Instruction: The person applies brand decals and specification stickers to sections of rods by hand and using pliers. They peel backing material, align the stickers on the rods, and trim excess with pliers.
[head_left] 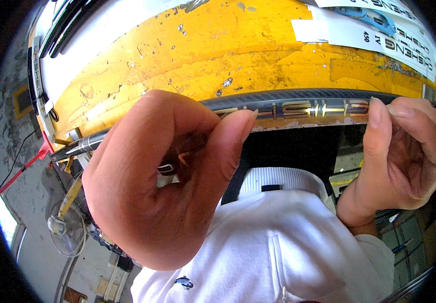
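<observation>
A clear decal strip with gold, dark-edged lettering (306, 109) stretches between my two hands. My left hand (147, 177) is closed, thumb and forefinger pinching the strip's left part; more of the strip shows inside the curled fingers. At its right end, my right hand (404, 156) pinches the strip between thumb and forefinger, other fingers curled. Directly behind the strip runs a dark carbon-fibre tube (288, 95) along the near table edge. Its left part comes out past my left hand. Whether the strip touches the tube, I cannot tell.
The yellow table (177, 65) has chipped, worn paint. White printed sheets (351, 36) and a blue-handled tool (379, 21) are at the far right. Dark tubes (66, 31) rest on white material at the far left. A fan (68, 227) stands on the floor at left.
</observation>
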{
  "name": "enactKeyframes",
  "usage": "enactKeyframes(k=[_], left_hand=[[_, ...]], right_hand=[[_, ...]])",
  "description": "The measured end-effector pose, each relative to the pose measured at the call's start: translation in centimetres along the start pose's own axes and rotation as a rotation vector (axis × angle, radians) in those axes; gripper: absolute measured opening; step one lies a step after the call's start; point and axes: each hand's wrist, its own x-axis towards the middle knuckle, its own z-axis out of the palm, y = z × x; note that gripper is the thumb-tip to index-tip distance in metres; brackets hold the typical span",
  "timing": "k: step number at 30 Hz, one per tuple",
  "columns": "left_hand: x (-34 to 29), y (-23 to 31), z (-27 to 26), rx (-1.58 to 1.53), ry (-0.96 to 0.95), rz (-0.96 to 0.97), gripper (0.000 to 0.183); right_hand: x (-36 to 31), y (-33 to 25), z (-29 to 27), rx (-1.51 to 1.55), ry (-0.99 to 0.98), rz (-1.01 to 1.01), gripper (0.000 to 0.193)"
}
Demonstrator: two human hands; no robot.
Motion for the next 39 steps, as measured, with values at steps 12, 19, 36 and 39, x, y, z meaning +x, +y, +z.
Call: enactKeyframes(k=[12, 19, 36, 39], left_hand=[[0.1, 0.0, -0.1, 0.002, -0.012, -0.017, 0.017], [-0.1, 0.7, -0.3, 0.06, -0.015, -0.063, 0.017], [0.0, 0.7, 0.2, 0.142, 0.019, -0.088, 0.018], [-0.1, 0.7, 0.2, 0.132, 0.024, -0.075, 0.018]], right_hand=[[-1.0, 0.3, 2.3, -0.08, 0.24, -0.051, 0.04], [-0.7, -0.2, 2.0, -0.057, 0.246, 0.019, 0.042], [0.1, -0.6, 1.2, -0.083, 0.109, 0.072, 0.042], [0.2, -0.4, 1.2, -0.086, 0.095, 0.036, 0.042]])
